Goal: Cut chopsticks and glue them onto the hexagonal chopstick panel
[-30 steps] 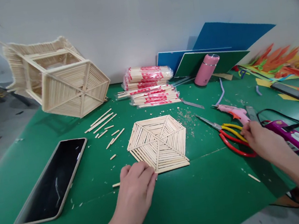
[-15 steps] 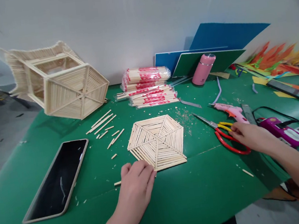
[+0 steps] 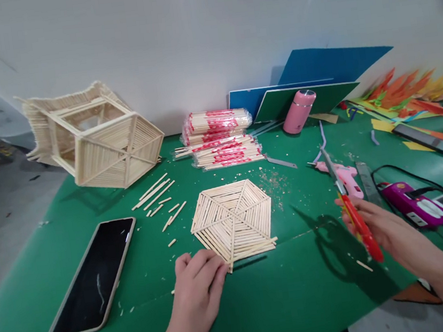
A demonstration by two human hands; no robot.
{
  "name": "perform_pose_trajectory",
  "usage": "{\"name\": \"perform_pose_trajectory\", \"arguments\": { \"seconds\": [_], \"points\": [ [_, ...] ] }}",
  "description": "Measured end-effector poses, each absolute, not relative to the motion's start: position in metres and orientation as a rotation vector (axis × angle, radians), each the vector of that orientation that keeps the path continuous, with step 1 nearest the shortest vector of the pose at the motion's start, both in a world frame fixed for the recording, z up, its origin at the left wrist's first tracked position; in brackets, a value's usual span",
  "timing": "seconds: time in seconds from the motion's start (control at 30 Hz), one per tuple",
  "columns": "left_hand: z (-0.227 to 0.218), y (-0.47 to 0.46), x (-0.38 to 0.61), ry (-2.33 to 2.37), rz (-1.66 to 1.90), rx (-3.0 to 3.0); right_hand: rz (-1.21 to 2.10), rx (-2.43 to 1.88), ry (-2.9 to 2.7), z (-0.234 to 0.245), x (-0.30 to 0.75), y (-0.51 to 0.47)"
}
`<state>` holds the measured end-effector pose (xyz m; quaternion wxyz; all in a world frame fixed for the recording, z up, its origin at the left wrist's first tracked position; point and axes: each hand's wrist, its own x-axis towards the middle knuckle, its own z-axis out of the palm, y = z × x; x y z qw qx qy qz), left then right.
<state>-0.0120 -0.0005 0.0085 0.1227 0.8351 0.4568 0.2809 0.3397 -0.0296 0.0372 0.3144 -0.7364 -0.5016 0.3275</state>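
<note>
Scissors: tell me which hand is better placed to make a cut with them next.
Right, I'd judge: the right hand holds the scissors raised above the green table, while the left hand is occupied at the near corner of the stick panel.

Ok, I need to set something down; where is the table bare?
Barest: the near table, between left hand and right hand, before the stick panel. A strip between phone and left hand is free but for scraps. Crowded: the right, around glue gun and purple device.
</note>
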Motion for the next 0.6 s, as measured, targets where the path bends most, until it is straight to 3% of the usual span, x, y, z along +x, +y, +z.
{"name": "perform_pose_trajectory", "arguments": {
  "seconds": [0.1,0.6],
  "points": [
    [0.023,0.003,-0.015,1.420,0.938,2.235,1.296,-1.655,-1.121,0.042,0.313,-0.037],
    [0.064,0.042,0.020,1.348,1.191,1.521,1.372,-1.944,-1.269,0.061,0.218,-0.041]
  ]
}}
